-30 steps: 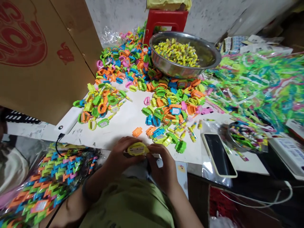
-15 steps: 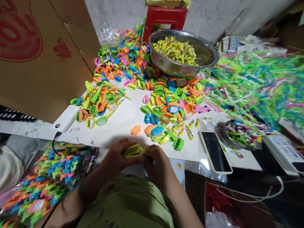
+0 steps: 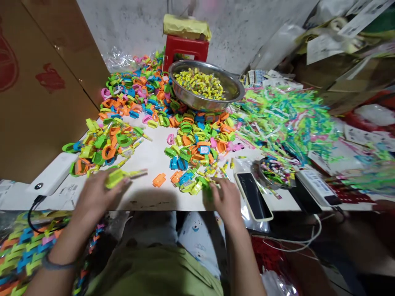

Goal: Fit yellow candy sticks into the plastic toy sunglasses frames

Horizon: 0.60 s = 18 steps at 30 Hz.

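Note:
My left hand (image 3: 97, 193), blurred by motion, is closed on a yellow toy watch (image 3: 115, 177); a thin tube sticks out from it to the right. Beneath it is the table's left side, close to a heap of toy watches (image 3: 108, 142) with tubes attached. At the near edge of the middle pile of toy watches (image 3: 187, 179), my right hand (image 3: 227, 199) reaches in with thumb and fingers apart. Its fingertips are beside a green toy watch (image 3: 202, 182) and small yellow tubes (image 3: 224, 167). A single orange toy watch (image 3: 159, 179) lies between the hands.
A steel basin (image 3: 205, 102) of small yellow pieces stands behind, before a red stool (image 3: 202, 49). On the right are a phone (image 3: 253, 197), a bowl of small parts (image 3: 276, 172) and a heap of plastic strips (image 3: 286, 115). A cardboard box (image 3: 46, 123) and white power bank (image 3: 54, 174) stand left.
My hands have parted from over my lap: the left moved left with the yellow toy watch, the right moved forward and right to the pile. The view has shifted right.

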{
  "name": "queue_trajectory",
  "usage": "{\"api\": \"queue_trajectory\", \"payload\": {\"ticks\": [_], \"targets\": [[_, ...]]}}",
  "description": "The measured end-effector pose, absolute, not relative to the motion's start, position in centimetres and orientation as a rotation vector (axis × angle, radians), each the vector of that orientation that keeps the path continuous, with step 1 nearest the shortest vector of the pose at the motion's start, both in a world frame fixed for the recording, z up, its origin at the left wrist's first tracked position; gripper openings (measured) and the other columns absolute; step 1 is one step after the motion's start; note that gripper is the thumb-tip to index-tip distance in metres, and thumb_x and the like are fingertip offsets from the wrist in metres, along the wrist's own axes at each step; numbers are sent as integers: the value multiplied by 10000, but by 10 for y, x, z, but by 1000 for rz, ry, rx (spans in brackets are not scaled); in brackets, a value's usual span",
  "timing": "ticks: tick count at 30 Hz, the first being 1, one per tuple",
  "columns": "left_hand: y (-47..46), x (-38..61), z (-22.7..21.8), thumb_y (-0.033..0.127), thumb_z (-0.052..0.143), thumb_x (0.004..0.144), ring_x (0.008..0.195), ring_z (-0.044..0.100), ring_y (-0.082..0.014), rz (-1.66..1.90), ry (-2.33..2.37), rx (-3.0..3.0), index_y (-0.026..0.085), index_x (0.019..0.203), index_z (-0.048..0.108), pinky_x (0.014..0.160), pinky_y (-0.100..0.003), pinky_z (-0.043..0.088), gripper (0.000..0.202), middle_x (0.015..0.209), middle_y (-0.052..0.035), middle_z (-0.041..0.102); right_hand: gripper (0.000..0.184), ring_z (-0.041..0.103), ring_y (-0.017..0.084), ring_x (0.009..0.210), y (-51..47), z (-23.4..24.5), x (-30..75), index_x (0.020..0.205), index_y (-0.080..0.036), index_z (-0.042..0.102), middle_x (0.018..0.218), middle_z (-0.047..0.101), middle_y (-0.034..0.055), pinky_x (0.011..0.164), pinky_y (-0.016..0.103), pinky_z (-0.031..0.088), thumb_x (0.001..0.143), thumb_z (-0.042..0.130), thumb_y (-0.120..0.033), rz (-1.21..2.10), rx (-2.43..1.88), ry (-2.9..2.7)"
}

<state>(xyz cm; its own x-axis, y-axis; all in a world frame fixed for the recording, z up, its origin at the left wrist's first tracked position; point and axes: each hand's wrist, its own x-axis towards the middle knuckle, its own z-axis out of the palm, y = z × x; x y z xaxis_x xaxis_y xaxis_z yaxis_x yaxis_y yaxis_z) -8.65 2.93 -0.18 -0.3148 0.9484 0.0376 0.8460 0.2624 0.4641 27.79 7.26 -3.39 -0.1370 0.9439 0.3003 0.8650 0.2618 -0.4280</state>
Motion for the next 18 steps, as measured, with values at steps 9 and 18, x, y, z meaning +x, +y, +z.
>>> {"api": "queue_trajectory", "payload": {"ticks": [9, 18], "targets": [[58, -29, -43, 423, 563, 861, 1179, 490, -338, 778, 2052, 1953, 195, 1097, 681, 1042, -542, 330, 349, 1213, -142, 595, 183, 509, 289, 1030, 125, -55, 321, 1007, -277, 709, 1109, 627, 91, 786, 386, 321, 859, 604, -253, 104, -1753, -2376], [49, 2, -60, 383, 601, 847, 919, 632, -195, 957, 1571, 1647, 175, 966, 597, 852, -336, 505, 239, 962, -71, 679, 176, 604, 249, 1080, 87, -34, 277, 1048, -213, 581, 1111, 676, 100, 935, 428, 439, 959, 459, -303, 489, -1287, -1814]]}}
